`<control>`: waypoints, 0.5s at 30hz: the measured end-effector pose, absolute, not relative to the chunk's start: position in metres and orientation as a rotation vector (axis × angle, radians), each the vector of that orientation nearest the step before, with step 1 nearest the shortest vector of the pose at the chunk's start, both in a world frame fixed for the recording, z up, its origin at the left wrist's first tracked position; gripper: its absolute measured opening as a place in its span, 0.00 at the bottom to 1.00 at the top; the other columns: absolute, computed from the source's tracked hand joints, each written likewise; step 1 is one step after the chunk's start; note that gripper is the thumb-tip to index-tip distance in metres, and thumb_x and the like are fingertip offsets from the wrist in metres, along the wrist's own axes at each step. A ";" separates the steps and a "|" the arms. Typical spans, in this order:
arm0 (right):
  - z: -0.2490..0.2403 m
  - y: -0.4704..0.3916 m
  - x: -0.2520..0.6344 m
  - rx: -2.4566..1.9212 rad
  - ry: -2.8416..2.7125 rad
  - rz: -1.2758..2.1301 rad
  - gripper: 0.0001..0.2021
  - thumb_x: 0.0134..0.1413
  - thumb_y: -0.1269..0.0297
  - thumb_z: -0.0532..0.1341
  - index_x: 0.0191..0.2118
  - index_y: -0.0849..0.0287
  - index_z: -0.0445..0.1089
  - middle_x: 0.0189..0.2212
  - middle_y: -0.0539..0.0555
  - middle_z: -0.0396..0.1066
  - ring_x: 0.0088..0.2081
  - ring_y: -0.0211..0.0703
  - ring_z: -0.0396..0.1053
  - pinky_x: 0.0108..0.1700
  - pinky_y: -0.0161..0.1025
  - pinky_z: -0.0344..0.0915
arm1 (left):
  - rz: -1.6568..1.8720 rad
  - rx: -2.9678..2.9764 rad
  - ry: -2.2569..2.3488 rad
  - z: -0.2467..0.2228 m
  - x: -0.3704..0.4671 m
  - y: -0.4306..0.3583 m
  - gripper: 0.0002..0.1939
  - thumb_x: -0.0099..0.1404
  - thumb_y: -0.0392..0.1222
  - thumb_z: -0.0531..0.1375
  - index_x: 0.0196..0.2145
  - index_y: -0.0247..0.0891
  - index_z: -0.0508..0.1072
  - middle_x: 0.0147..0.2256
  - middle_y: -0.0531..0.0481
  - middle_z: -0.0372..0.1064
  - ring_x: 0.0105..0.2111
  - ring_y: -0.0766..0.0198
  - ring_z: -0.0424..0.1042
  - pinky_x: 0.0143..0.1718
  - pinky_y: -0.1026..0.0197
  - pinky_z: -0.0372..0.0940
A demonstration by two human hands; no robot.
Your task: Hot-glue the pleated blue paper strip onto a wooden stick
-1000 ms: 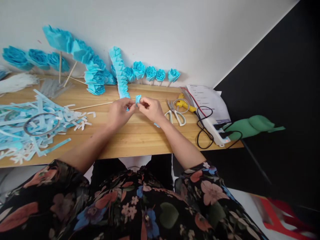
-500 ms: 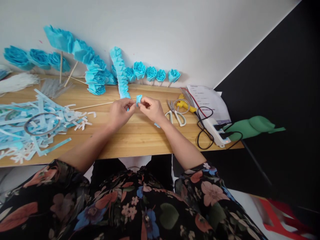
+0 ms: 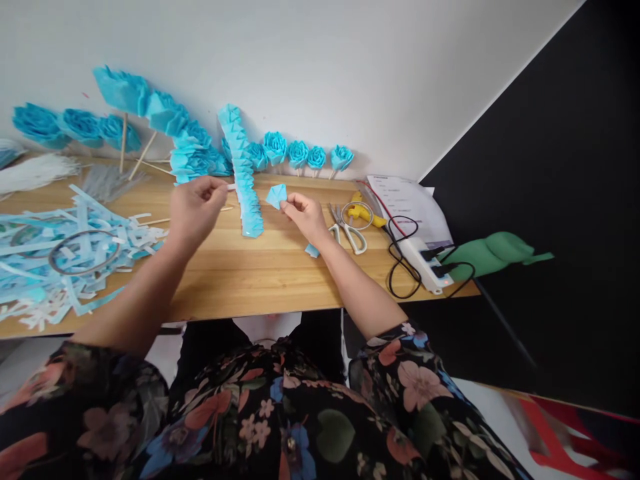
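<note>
My right hand [image 3: 305,215] pinches a small folded blue paper petal [image 3: 277,196] by its lower right corner, above the table. Between the thumb and forefinger of my left hand [image 3: 197,210] a short white paper strip [image 3: 231,187] sticks out to the right. A long row of overlapping folded blue petals [image 3: 243,173] lies between my hands, running from the wall toward me. Under my right wrist a small blue scrap [image 3: 313,250] rests on the wood. White-handled scissors [image 3: 354,237] lie open just right of that hand.
Blue paper roses [image 3: 298,154] on sticks line the wall. A heap of paper strips [image 3: 85,253] with a grey ring on it covers the table's left side. At right are a yellow glue gun [image 3: 361,211], a power strip [image 3: 425,265], printed sheets [image 3: 415,207] and a green object [image 3: 490,257].
My hands have come apart. The left has moved left with the white strip, while the right keeps the blue petal, now showing flatter. The petal row is uncovered at its near end.
</note>
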State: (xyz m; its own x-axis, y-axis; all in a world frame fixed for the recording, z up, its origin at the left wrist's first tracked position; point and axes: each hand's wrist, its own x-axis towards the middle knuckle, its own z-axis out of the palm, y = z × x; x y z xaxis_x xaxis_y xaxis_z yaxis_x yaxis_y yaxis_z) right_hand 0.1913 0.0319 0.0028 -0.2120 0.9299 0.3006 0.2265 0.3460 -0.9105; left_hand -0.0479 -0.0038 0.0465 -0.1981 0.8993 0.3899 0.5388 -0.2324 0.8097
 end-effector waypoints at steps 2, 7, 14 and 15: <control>0.001 0.033 0.191 -1.024 -1.665 0.963 0.16 0.58 0.48 0.63 0.30 0.55 0.69 0.25 0.47 0.66 0.29 0.37 0.62 0.35 0.37 0.59 | 1.349 1.830 1.751 0.051 -0.078 -0.014 0.10 0.66 0.44 0.64 0.28 0.41 0.75 0.23 0.55 0.65 0.26 0.63 0.63 0.31 0.58 0.54; 0.001 0.030 0.188 -0.952 -1.656 1.042 0.18 0.57 0.46 0.64 0.30 0.56 0.70 0.25 0.48 0.69 0.28 0.36 0.63 0.34 0.36 0.60 | 1.105 1.891 1.989 0.024 -0.164 -0.038 0.24 0.70 0.56 0.59 0.20 0.42 0.71 0.18 0.52 0.62 0.25 0.61 0.62 0.31 0.56 0.49; 0.005 0.024 0.185 -0.977 -1.676 1.085 0.18 0.53 0.45 0.66 0.29 0.57 0.72 0.25 0.48 0.71 0.28 0.36 0.64 0.34 0.36 0.62 | 1.344 2.041 1.831 0.014 -0.199 -0.065 0.10 0.56 0.52 0.71 0.29 0.47 0.78 0.24 0.50 0.67 0.48 0.45 0.72 0.37 0.54 0.59; 0.006 0.023 0.183 -0.973 -1.679 1.088 0.18 0.53 0.45 0.67 0.29 0.57 0.72 0.26 0.49 0.72 0.29 0.36 0.64 0.35 0.36 0.62 | 1.350 2.069 1.849 0.019 -0.193 -0.067 0.08 0.58 0.50 0.69 0.29 0.47 0.78 0.27 0.50 0.70 0.50 0.44 0.72 0.40 0.52 0.60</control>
